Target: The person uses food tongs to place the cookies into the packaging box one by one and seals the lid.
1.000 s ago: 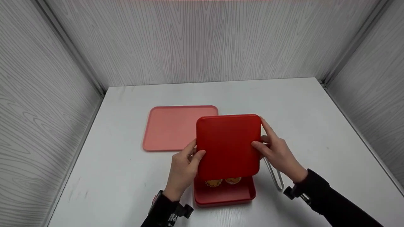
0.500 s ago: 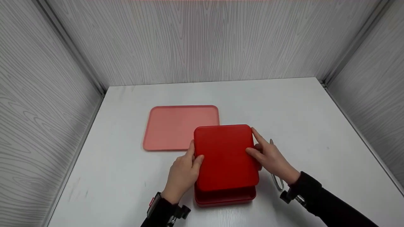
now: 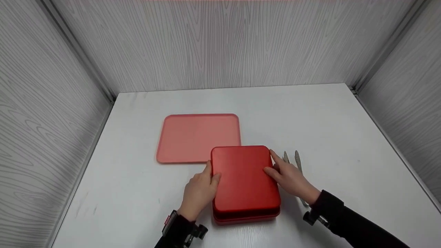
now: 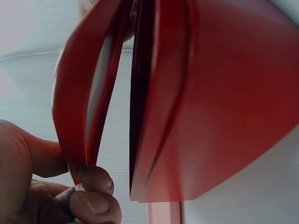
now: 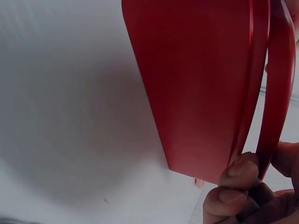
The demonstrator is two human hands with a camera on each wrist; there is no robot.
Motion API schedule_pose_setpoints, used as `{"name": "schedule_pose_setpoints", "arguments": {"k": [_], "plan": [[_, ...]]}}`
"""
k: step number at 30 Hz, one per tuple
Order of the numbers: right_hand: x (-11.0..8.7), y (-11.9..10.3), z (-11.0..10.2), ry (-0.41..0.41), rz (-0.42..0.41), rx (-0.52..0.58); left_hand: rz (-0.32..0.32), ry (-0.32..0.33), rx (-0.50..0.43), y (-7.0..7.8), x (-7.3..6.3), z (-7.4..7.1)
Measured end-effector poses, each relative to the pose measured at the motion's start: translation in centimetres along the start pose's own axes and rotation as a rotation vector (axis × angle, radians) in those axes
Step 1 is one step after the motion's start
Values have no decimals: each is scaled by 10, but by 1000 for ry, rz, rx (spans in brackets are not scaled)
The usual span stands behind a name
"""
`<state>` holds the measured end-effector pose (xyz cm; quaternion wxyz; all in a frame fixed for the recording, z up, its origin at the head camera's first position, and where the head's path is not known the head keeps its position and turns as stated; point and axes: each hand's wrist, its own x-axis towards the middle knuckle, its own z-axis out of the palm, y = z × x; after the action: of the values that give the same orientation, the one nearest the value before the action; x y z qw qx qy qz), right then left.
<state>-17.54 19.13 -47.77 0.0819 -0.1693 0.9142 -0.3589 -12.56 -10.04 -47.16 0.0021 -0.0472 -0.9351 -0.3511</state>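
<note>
My left hand (image 3: 198, 194) and right hand (image 3: 293, 179) grip opposite sides of a red lid (image 3: 244, 177), thumbs on top. The lid hovers tilted over a deep red box (image 3: 246, 221), which stands on the table. In the left wrist view a gap separates the lid (image 4: 77, 100) from the box wall (image 4: 233, 88), and curled fingers (image 4: 96, 203) pinch the lid's edge. From the right wrist, the lid (image 5: 280, 70) sits close to the box (image 5: 196, 84), with fingers (image 5: 229, 191) at the corner between them. The lid hides the box's inside.
A flat pink tray (image 3: 196, 137) lies behind the box to the left, its near right corner covered by the lid. Metal tongs (image 3: 298, 160) lie at the right, partly under my right hand. Grey wood-grain panels (image 3: 220, 44) enclose the table.
Both hands have lowered the lid toward me and down over the box, covering the small round cakes that showed inside one second ago. More of the tongs shows now.
</note>
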Motion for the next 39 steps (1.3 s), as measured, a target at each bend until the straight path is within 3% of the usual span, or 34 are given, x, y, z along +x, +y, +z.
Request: {"name": "schedule_pose_setpoints", "arguments": {"k": [15, 31, 39], "plan": [[0, 3, 8, -37, 18, -10, -58, -12, 64, -10, 1, 13], [-1, 6, 10, -60, 31, 12, -79, -25, 91, -10, 0, 15], [-6, 2, 10, -48, 65, 9, -89, -50, 53, -11, -5, 14]]}}
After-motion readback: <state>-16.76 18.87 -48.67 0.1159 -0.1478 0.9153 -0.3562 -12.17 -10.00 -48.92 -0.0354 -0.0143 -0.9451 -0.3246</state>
